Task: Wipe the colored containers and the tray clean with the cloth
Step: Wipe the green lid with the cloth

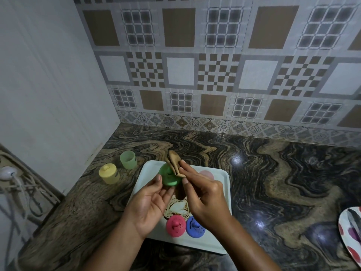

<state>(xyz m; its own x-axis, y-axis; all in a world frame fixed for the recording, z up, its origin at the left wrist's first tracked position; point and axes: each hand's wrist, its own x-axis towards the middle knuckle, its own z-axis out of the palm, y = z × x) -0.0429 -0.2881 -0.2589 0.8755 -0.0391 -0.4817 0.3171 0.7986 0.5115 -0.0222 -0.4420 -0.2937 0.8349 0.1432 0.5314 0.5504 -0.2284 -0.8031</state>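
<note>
Your left hand [148,207] pinches the green lid [168,178] mid-frame; your right hand [207,200] pinches the brown cloth [173,159] against it, above the tray [144,175].

Back wall [214,65]: glazed tiles in a repeating brown, white and grey pattern of plain squares, checkers and grids, closed at the base by a floral border strip [195,124] where it meets the countertop [283,182]. Countertop is polished stone, dark with tan swirling veins, and carries several small white glare spots [236,160] of reflected light. Left wall [48,85] is plain white panelling; tangled cables [25,192] and a white plug [6,172] sit at its lower end.
</note>
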